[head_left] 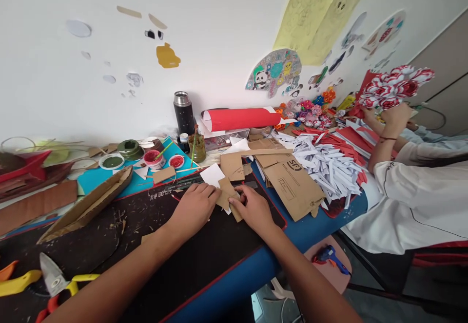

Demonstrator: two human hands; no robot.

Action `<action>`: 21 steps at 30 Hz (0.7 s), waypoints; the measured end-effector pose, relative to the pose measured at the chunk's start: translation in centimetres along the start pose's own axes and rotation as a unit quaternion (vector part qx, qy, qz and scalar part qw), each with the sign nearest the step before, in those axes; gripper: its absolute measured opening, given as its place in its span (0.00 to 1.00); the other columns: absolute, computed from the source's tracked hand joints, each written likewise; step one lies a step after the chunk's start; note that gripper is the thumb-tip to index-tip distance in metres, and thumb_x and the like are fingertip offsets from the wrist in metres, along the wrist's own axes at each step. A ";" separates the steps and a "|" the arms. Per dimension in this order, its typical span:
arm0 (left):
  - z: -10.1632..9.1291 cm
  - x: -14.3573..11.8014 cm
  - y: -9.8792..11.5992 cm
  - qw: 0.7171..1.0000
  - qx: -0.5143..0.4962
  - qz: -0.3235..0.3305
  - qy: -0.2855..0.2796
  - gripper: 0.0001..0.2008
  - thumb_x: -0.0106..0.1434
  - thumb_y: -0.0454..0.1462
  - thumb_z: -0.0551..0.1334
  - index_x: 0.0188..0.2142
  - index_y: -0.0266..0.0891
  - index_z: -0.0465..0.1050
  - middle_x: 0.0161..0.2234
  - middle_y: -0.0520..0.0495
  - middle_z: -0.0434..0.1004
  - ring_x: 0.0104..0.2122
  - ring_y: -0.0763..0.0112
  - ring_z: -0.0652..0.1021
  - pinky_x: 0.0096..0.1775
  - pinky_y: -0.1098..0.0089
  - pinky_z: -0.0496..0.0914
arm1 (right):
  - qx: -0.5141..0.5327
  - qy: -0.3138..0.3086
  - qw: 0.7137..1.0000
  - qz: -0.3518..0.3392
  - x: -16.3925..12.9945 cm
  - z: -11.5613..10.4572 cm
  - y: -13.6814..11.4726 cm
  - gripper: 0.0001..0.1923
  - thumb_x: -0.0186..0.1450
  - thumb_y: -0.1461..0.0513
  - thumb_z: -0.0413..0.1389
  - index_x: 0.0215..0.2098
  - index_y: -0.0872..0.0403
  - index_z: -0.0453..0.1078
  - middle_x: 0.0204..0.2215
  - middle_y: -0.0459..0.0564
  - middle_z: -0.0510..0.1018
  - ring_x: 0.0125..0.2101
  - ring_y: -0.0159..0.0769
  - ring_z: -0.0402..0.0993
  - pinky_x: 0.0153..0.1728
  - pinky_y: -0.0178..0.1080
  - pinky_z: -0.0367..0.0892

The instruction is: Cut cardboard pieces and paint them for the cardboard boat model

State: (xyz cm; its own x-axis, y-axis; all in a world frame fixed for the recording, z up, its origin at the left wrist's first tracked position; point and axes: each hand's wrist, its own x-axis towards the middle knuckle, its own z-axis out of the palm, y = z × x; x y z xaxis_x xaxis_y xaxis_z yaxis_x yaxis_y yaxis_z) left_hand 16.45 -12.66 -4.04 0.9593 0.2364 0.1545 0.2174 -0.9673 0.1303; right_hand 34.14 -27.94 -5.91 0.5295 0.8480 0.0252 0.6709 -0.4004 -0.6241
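Both of my hands meet over a small piece of brown cardboard [225,189] above the black mat. My left hand [195,207] closes on its left side, where a white paper [212,174] sticks out beyond the fingers. On the right side, my right hand [254,209] pinches the cardboard between thumb and fingers. Whether the pieces are one folded strip or separate scraps, I cannot tell. A printed cardboard sheet [292,181] lies just to the right of my right hand.
Scissors [54,276] lie at the lower left near a cardboard boat shape [91,206]. Paint pots [152,158] and a black flask [183,112] stand behind. Folded white paper strips [325,162] pile up at right, where another person's hands [397,118] hold red-and-white paper flowers [397,88].
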 end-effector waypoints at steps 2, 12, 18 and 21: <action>0.0 -0.6 -0.2 1.000 0.000 0.003 0.001 0.17 0.75 0.31 0.58 0.58 0.41 0.80 0.52 0.36 0.85 0.51 0.51 0.82 0.53 0.53 0.73 | 0.005 0.000 1.000 -0.010 -0.1 -0.1 0.1 0.16 0.74 0.54 0.63 0.57 0.50 0.79 0.38 0.49 0.81 0.34 0.42 0.78 0.38 0.40 0.66; 0.9 -3.9 -0.6 1.000 0.022 0.011 0.009 0.21 0.75 0.31 0.57 0.63 0.40 0.78 0.61 0.37 0.83 0.60 0.47 0.80 0.60 0.51 0.73 | -0.023 -0.042 0.999 -0.016 0.3 -0.6 -0.5 0.26 0.69 0.54 0.70 0.64 0.49 0.77 0.42 0.49 0.81 0.38 0.43 0.78 0.40 0.40 0.66; 1.1 -4.5 -0.5 1.000 0.005 -0.005 0.014 0.21 0.78 0.34 0.55 0.64 0.42 0.79 0.62 0.36 0.83 0.59 0.48 0.81 0.59 0.50 0.75 | -0.027 -0.001 1.000 -0.006 -0.3 0.4 -0.1 0.19 0.69 0.54 0.68 0.56 0.49 0.80 0.39 0.48 0.79 0.35 0.42 0.78 0.37 0.39 0.65; 1.2 -4.5 -0.4 1.000 -0.007 -0.009 0.008 0.20 0.78 0.34 0.56 0.63 0.42 0.79 0.62 0.36 0.83 0.58 0.48 0.82 0.59 0.50 0.75 | -0.023 0.011 1.000 0.000 -0.4 0.6 0.2 0.15 0.70 0.54 0.66 0.52 0.50 0.80 0.37 0.48 0.78 0.35 0.42 0.78 0.36 0.39 0.65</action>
State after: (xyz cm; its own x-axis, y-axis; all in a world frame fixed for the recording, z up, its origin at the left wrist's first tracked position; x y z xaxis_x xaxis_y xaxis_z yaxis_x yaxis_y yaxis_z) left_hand 12.23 -13.48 -6.00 0.9522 0.2551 0.1678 0.2318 -0.9617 0.1466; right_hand 33.70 -28.14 -6.51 0.5406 0.8402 0.0418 0.6933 -0.4168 -0.5879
